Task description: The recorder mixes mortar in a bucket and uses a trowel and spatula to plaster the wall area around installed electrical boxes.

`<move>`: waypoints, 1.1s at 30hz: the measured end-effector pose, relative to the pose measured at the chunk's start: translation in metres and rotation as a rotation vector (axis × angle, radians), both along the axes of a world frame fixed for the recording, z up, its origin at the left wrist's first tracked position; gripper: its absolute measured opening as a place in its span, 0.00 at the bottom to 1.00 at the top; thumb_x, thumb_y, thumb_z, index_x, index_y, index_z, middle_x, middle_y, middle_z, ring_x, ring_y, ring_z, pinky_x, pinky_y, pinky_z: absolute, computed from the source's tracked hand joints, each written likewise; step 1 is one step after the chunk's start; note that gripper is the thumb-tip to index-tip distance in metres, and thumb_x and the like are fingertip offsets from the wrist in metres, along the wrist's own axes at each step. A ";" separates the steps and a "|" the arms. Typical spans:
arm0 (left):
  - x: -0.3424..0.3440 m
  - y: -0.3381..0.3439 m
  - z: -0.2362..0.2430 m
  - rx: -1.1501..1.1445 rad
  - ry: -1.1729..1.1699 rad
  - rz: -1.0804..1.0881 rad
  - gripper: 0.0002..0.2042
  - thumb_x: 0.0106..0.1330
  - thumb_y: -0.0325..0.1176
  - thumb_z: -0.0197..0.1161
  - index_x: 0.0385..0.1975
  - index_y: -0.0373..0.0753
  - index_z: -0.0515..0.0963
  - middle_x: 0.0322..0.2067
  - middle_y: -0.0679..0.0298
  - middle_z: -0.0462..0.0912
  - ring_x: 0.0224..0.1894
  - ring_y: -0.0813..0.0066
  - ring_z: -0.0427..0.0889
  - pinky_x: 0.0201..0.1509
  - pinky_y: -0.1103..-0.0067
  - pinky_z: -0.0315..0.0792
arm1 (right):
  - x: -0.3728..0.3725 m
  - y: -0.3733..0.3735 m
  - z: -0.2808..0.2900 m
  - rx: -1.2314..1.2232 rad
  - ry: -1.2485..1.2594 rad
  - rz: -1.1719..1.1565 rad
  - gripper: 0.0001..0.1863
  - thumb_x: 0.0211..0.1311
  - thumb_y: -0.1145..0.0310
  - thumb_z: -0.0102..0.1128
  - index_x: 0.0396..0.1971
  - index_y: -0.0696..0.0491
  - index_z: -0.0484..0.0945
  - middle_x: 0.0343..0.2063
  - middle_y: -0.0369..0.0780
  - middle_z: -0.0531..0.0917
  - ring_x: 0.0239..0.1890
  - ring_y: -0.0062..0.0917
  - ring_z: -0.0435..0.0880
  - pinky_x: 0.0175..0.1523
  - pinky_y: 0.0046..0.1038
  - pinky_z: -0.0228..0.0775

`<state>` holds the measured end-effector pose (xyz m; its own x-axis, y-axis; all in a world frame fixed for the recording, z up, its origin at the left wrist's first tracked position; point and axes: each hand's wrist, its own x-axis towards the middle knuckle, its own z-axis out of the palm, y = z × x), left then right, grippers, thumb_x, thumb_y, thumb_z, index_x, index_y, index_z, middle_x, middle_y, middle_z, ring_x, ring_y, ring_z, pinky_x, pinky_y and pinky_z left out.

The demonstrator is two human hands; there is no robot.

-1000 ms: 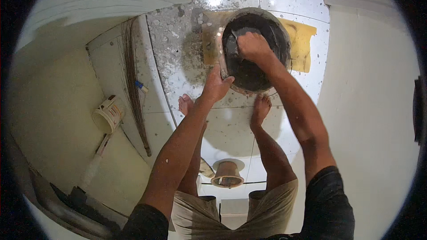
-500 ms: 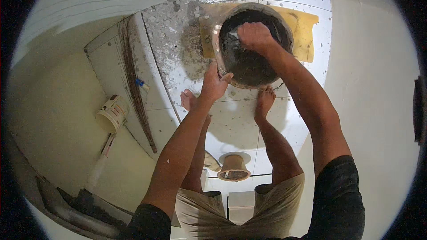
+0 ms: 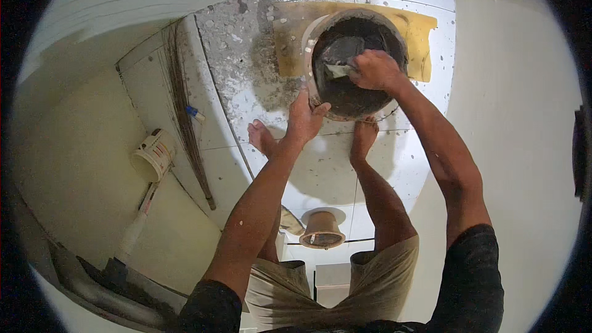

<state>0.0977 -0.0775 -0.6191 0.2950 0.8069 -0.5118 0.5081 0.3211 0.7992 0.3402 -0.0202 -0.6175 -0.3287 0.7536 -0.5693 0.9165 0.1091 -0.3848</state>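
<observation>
A round bucket [image 3: 310,37] with a dirty, crusted rim stands in front of my feet, holding dark grey wet cement mix [image 3: 354,100]. My left hand [image 3: 306,115] grips its near left rim, thumb on one side and fingers on the other. Inside the bucket, right of its middle, my right hand [image 3: 377,71] is closed around a trowel [image 3: 337,71]. A pale part of the tool juts out left of my fist. Its far end is hard to separate from the grey mix.
Under the bucket lies a yellow sheet [image 3: 422,37] on white tiles. Grey rubble [image 3: 237,55] spreads to the left, beside a stick broom [image 3: 179,95] and blue-capped bottle [image 3: 195,113]. A white pail [image 3: 154,155] rests farther left. A small brown pot [image 3: 322,231] stands between my legs.
My right hand has moved right and nearer to me inside the bucket, drawing the trowel through the mix. My left hand keeps its hold on the rim.
</observation>
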 end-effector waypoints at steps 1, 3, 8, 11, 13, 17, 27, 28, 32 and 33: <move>0.001 -0.002 0.003 0.000 -0.002 0.002 0.20 0.58 0.31 0.68 0.47 0.33 0.68 0.26 0.55 0.76 0.26 0.64 0.76 0.33 0.71 0.71 | 0.008 -0.005 0.005 0.039 -0.002 0.001 0.14 0.53 0.57 0.58 0.28 0.53 0.82 0.32 0.48 0.83 0.37 0.44 0.83 0.46 0.40 0.76; 0.005 -0.002 0.010 -0.072 -0.015 0.026 0.20 0.57 0.31 0.69 0.46 0.33 0.69 0.25 0.54 0.77 0.26 0.65 0.76 0.33 0.71 0.71 | 0.017 -0.007 0.007 0.083 -0.009 0.004 0.13 0.53 0.57 0.58 0.27 0.52 0.81 0.31 0.47 0.83 0.36 0.43 0.83 0.44 0.40 0.76; 0.023 -0.004 0.014 -0.050 -0.042 -0.004 0.20 0.57 0.31 0.68 0.46 0.32 0.70 0.27 0.52 0.78 0.28 0.61 0.79 0.35 0.69 0.72 | -0.002 0.001 -0.026 0.052 -0.158 0.114 0.10 0.51 0.60 0.59 0.30 0.48 0.83 0.30 0.42 0.84 0.39 0.35 0.85 0.41 0.38 0.77; 0.017 -0.001 0.021 -0.020 0.041 -0.110 0.21 0.57 0.31 0.68 0.48 0.32 0.70 0.29 0.49 0.79 0.31 0.55 0.80 0.37 0.66 0.72 | -0.025 0.022 -0.022 -0.103 -0.192 0.221 0.13 0.49 0.62 0.60 0.35 0.48 0.84 0.37 0.41 0.86 0.42 0.35 0.85 0.43 0.36 0.78; 0.010 -0.001 0.019 0.030 0.075 -0.164 0.22 0.57 0.31 0.68 0.49 0.32 0.70 0.30 0.48 0.79 0.32 0.52 0.80 0.38 0.65 0.72 | -0.022 0.030 -0.003 -0.198 -0.177 0.185 0.15 0.48 0.62 0.60 0.37 0.48 0.84 0.39 0.41 0.85 0.43 0.35 0.85 0.45 0.36 0.78; 0.009 -0.011 0.006 0.027 -0.012 -0.105 0.22 0.57 0.32 0.67 0.50 0.33 0.70 0.32 0.47 0.80 0.36 0.50 0.81 0.41 0.64 0.72 | 0.002 0.014 0.006 -0.129 -0.071 0.043 0.15 0.48 0.62 0.60 0.36 0.52 0.84 0.39 0.46 0.84 0.45 0.40 0.83 0.49 0.42 0.76; 0.005 0.027 -0.020 -0.023 0.033 0.000 0.31 0.58 0.31 0.68 0.61 0.34 0.63 0.34 0.64 0.80 0.36 0.74 0.77 0.42 0.74 0.73 | 0.023 -0.035 0.083 -0.010 0.079 -0.431 0.16 0.53 0.61 0.59 0.38 0.55 0.80 0.35 0.55 0.82 0.40 0.50 0.81 0.48 0.45 0.74; 0.013 0.035 -0.009 0.000 0.025 0.017 0.31 0.58 0.31 0.68 0.61 0.34 0.63 0.34 0.64 0.80 0.36 0.74 0.77 0.42 0.74 0.73 | 0.033 -0.042 0.091 -0.012 0.091 -0.496 0.16 0.54 0.61 0.59 0.40 0.55 0.80 0.35 0.55 0.82 0.40 0.51 0.81 0.48 0.45 0.73; -0.010 0.029 0.044 0.111 0.333 -0.015 0.43 0.53 0.39 0.70 0.67 0.33 0.54 0.42 0.45 0.79 0.41 0.50 0.79 0.44 0.62 0.73 | 0.018 -0.053 0.125 0.185 0.285 -0.572 0.17 0.52 0.67 0.58 0.43 0.55 0.80 0.38 0.53 0.82 0.43 0.49 0.80 0.49 0.41 0.72; -0.036 0.006 0.054 0.473 0.327 0.099 0.40 0.53 0.42 0.70 0.63 0.32 0.59 0.44 0.45 0.78 0.44 0.48 0.79 0.47 0.60 0.73 | -0.007 -0.050 0.152 0.120 0.334 -0.607 0.19 0.52 0.67 0.57 0.46 0.54 0.78 0.39 0.53 0.82 0.44 0.49 0.80 0.51 0.41 0.72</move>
